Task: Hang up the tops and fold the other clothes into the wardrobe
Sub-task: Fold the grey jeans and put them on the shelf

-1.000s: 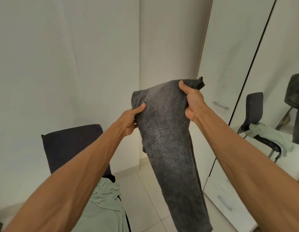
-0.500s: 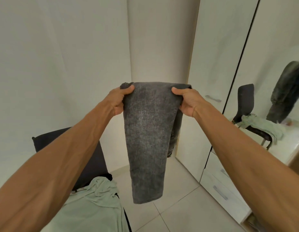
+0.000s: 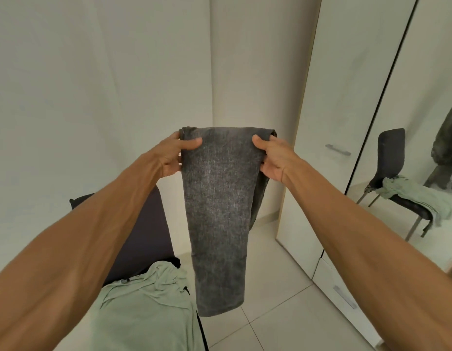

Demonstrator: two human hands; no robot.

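A pair of dark grey washed trousers [image 3: 217, 211] hangs folded in front of me at chest height, its lower end above the floor. My left hand [image 3: 173, 154] grips its top left edge, thumb on the front. On the top right edge, my right hand [image 3: 274, 157] grips the same way. A second layer of the fabric shows behind on the right. A pale green top [image 3: 146, 307] lies on the seat of a dark chair [image 3: 143, 231] at the lower left. The white wardrobe [image 3: 339, 127] stands at the right with its doors closed.
A mirrored wardrobe door [image 3: 427, 122] at the far right reflects the chair, the green top and the trousers. Drawers with metal handles [image 3: 345, 296] sit low on the wardrobe. White walls meet in a corner ahead. The floor is pale tile.
The trousers went from hanging long and slanted to folded shorter. Both hands levelled out and moved apart to the top corners.
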